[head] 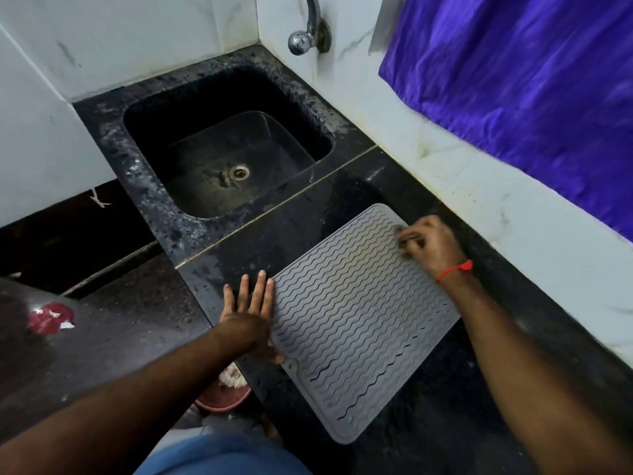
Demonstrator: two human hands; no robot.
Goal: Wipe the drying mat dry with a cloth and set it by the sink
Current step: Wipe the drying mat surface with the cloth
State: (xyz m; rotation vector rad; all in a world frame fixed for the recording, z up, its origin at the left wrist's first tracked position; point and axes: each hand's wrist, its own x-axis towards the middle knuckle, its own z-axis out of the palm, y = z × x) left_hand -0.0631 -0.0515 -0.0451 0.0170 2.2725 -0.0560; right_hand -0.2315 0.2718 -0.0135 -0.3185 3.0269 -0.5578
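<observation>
A grey drying mat with wavy ridges lies flat on the black counter, to the right of the sink. My left hand rests flat with fingers spread on the counter, touching the mat's left edge. My right hand is closed at the mat's far right corner, the fingers curled on the mat's edge or on something small and dark; blur hides which. No cloth is clearly visible.
A black stone counter runs along a white tiled wall. A chrome tap sticks out above the sink. Purple fabric hangs at the upper right. A pink slipper is on the floor below the counter's edge.
</observation>
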